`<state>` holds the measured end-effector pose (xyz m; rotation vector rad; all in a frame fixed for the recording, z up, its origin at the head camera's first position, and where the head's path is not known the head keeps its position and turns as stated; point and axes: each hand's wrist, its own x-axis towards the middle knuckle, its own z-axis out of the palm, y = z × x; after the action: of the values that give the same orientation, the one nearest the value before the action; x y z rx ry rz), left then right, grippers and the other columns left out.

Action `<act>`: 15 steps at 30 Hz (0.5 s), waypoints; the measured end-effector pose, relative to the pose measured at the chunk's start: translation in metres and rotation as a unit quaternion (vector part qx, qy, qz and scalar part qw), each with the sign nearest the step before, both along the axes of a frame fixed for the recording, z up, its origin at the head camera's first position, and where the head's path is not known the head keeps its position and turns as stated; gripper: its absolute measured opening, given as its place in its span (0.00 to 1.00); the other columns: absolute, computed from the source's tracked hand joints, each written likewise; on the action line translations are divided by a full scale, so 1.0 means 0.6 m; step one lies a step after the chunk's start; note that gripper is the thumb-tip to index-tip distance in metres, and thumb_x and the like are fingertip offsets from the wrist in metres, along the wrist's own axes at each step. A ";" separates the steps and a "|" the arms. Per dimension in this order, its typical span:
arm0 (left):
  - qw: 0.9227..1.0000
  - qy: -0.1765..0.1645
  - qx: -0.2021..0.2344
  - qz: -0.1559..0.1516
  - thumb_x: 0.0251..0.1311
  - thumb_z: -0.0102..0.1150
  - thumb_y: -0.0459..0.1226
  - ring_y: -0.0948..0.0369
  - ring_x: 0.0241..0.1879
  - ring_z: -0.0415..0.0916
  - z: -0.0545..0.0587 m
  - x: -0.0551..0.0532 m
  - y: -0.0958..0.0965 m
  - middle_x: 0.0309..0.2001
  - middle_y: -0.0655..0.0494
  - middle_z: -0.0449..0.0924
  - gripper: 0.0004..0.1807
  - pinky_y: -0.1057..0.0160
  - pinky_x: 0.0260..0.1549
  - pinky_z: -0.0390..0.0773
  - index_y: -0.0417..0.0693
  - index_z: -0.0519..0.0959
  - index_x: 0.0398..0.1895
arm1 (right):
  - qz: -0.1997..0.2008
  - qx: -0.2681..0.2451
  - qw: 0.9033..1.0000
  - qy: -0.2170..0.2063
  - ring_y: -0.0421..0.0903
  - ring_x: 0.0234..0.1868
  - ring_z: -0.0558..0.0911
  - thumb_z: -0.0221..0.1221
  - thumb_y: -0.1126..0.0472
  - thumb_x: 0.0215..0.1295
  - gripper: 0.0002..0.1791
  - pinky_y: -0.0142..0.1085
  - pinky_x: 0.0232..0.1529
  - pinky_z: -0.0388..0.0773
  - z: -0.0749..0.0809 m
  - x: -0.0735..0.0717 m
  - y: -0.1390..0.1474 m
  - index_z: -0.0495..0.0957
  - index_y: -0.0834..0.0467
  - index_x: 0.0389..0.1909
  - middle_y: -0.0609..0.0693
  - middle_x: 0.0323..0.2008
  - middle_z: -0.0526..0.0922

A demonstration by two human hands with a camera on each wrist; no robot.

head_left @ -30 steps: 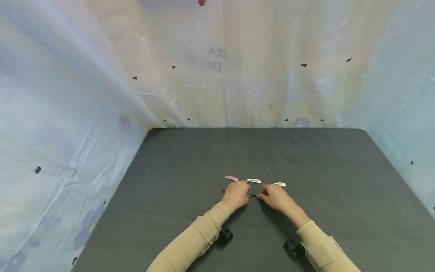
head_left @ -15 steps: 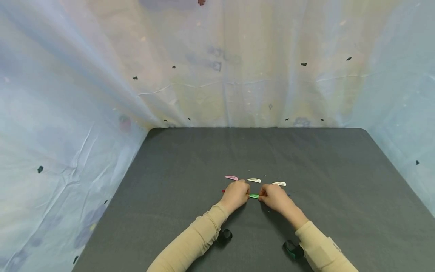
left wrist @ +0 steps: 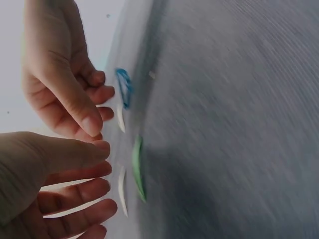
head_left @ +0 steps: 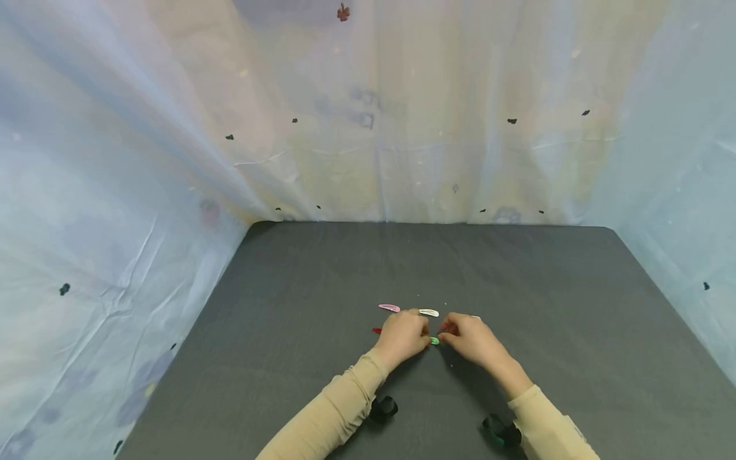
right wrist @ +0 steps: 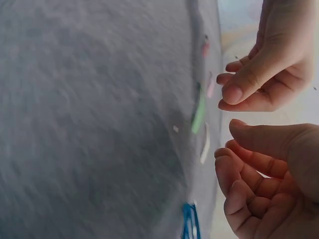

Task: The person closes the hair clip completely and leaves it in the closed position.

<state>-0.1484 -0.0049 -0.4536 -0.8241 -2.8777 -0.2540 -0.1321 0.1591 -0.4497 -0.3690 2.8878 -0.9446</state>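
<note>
A green hair clip lies on the dark table between my two hands, its left part hidden behind the left hand in the head view. My left hand hovers just over it, thumb and fingers apart from the clip in the left wrist view. Right of the clip is my right hand, fingers loosely bent and nothing visible in them. In the right wrist view the two hands' thumb tips are close but apart. A blue hair clip lies on the right hand's side; the head view hides it.
Behind the hands, a pink clip and a white clip lie in a row, with another pale clip mostly covered by the right hand. A red clip shows left of the left hand. Patterned curtains surround the dark table.
The green clip, edge-on between both hands a second ago, then flat, now lies on the table with the fingers off it. The left hand has shifted slightly right. The head view has tilted slightly.
</note>
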 end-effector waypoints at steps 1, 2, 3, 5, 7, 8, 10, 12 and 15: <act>1.000 -0.001 0.006 -0.003 0.48 0.67 0.45 0.66 0.23 0.74 0.004 0.001 0.004 0.26 0.62 0.79 0.06 0.70 0.22 0.69 0.56 0.83 0.23 | 0.002 -0.003 1.000 0.001 0.37 0.24 0.76 0.61 0.62 0.58 0.05 0.31 0.25 0.70 0.004 0.001 0.006 0.79 0.58 0.34 0.47 0.26 0.82; 1.000 -0.005 0.013 -0.005 0.48 0.67 0.46 0.66 0.24 0.75 0.008 0.003 0.009 0.27 0.62 0.80 0.06 0.70 0.22 0.70 0.56 0.83 0.24 | 0.002 -0.004 1.000 0.001 0.37 0.24 0.76 0.61 0.62 0.58 0.05 0.31 0.25 0.70 0.007 0.001 0.011 0.79 0.59 0.34 0.47 0.26 0.82; 1.000 -0.007 0.019 -0.008 0.48 0.68 0.46 0.65 0.25 0.75 0.011 0.003 0.014 0.27 0.62 0.80 0.07 0.70 0.23 0.70 0.56 0.83 0.25 | 0.000 -0.002 1.000 0.000 0.37 0.24 0.76 0.60 0.62 0.59 0.05 0.31 0.25 0.70 0.011 0.001 0.017 0.78 0.58 0.35 0.47 0.26 0.82; 0.999 -0.017 0.030 -0.012 0.49 0.67 0.46 0.66 0.25 0.75 0.015 0.004 0.025 0.28 0.62 0.80 0.07 0.70 0.24 0.71 0.55 0.83 0.27 | -0.003 0.001 1.000 -0.004 0.37 0.25 0.76 0.60 0.61 0.60 0.06 0.31 0.25 0.70 0.018 0.002 0.029 0.78 0.59 0.36 0.47 0.27 0.82; 0.998 -0.035 0.043 -0.013 0.49 0.67 0.46 0.67 0.25 0.74 0.016 0.004 0.035 0.28 0.62 0.79 0.08 0.71 0.23 0.70 0.54 0.84 0.30 | -0.009 0.004 1.000 -0.008 0.38 0.25 0.76 0.59 0.60 0.61 0.07 0.32 0.26 0.71 0.023 0.002 0.040 0.78 0.59 0.37 0.48 0.28 0.82; 0.998 -0.045 0.049 -0.012 0.50 0.67 0.46 0.68 0.24 0.73 0.016 0.004 0.040 0.27 0.62 0.79 0.09 0.72 0.23 0.70 0.54 0.83 0.32 | -0.013 0.005 1.000 -0.011 0.38 0.26 0.76 0.59 0.59 0.61 0.08 0.32 0.26 0.71 0.025 0.002 0.045 0.78 0.59 0.38 0.48 0.29 0.82; 0.996 -0.064 0.063 -0.009 0.50 0.66 0.45 0.69 0.23 0.70 0.013 0.003 0.050 0.26 0.62 0.77 0.10 0.73 0.23 0.67 0.53 0.83 0.35 | -0.018 0.007 1.000 -0.014 0.38 0.26 0.76 0.59 0.59 0.61 0.08 0.33 0.27 0.71 0.028 0.002 0.056 0.77 0.59 0.38 0.49 0.30 0.82; 0.994 -0.079 0.077 -0.007 0.51 0.66 0.44 0.70 0.22 0.67 0.008 0.003 0.060 0.25 0.63 0.75 0.12 0.74 0.22 0.65 0.53 0.83 0.38 | -0.023 0.009 1.000 -0.020 0.39 0.27 0.76 0.59 0.59 0.61 0.08 0.33 0.27 0.71 0.030 0.002 0.066 0.77 0.59 0.38 0.50 0.30 0.82; 0.992 -0.090 0.092 -0.010 0.51 0.66 0.44 0.71 0.22 0.64 0.000 0.003 0.073 0.24 0.64 0.72 0.14 0.74 0.22 0.63 0.52 0.81 0.41 | -0.024 0.013 0.999 -0.029 0.40 0.28 0.76 0.58 0.60 0.61 0.09 0.34 0.28 0.70 0.029 0.004 0.081 0.77 0.60 0.39 0.51 0.31 0.82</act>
<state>-0.1463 0.0391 -0.4534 -0.8342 -2.9518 -0.6159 -0.1295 0.2076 -0.4324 -0.2671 2.8663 -0.9066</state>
